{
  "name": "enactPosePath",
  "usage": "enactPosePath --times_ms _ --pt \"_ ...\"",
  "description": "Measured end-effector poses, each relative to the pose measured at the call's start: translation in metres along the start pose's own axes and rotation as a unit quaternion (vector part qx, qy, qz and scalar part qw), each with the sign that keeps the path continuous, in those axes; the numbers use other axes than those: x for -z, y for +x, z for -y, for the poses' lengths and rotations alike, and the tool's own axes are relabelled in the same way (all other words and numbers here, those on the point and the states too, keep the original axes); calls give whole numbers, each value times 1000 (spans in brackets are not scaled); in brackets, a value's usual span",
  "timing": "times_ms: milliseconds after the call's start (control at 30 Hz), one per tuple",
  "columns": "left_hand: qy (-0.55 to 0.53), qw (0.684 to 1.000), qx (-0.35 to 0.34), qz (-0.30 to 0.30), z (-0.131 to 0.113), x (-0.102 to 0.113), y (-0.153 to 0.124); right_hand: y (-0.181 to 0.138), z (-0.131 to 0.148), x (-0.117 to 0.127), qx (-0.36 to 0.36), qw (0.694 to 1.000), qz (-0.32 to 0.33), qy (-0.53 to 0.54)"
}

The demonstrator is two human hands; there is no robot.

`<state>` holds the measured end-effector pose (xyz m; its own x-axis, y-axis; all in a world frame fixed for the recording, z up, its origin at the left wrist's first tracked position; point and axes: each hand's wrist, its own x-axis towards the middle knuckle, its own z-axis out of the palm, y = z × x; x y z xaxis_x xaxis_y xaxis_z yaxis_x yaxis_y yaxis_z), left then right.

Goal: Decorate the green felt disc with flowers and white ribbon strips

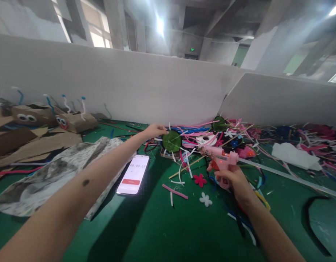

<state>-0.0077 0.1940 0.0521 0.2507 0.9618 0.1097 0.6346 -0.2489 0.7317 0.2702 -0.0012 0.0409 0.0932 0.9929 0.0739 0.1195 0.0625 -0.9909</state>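
Closest to us, our left forearm (75, 193) slants up from the lower left corner, stretched long across the green table (168, 236), while our right forearm (271, 222) comes in shorter from the lower right. Between them we have a white flower (205, 199) and, just beyond it, a red flower (200, 180). Our right hand (234, 180) is wrapped around the grip of a pink glue gun (218, 156), its nozzle aimed left and a long glue stick (288, 178) trailing from its back end. A lit phone (134, 174) lies just beyond our left forearm. Farther in, our left hand (156, 131) is bent palm-down, fingertips pinched on the upper left edge of a green disc (172, 141) that faces us, near the nozzle but apart from it. Behind everything on the table, we see a pale partition (129, 83).
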Motion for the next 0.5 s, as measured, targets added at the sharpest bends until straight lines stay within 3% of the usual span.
enactPosePath --times_ms 133,233,300,400,500 --pt "-85 996 -3 -25 -27 22 -1 -4 1 7 12 1000 -2 -14" --pt "-133 991 4 -9 -38 21 -12 -12 5 12 17 999 -30 -28" --pt "-150 988 9 23 -41 6 -26 -19 9 15 15 996 -71 -55" --pt "-158 985 13 69 -39 -34 -57 -31 11 22 23 985 -119 -124" --pt "-160 983 20 88 -34 -77 -90 -41 2 33 18 972 -95 -214"
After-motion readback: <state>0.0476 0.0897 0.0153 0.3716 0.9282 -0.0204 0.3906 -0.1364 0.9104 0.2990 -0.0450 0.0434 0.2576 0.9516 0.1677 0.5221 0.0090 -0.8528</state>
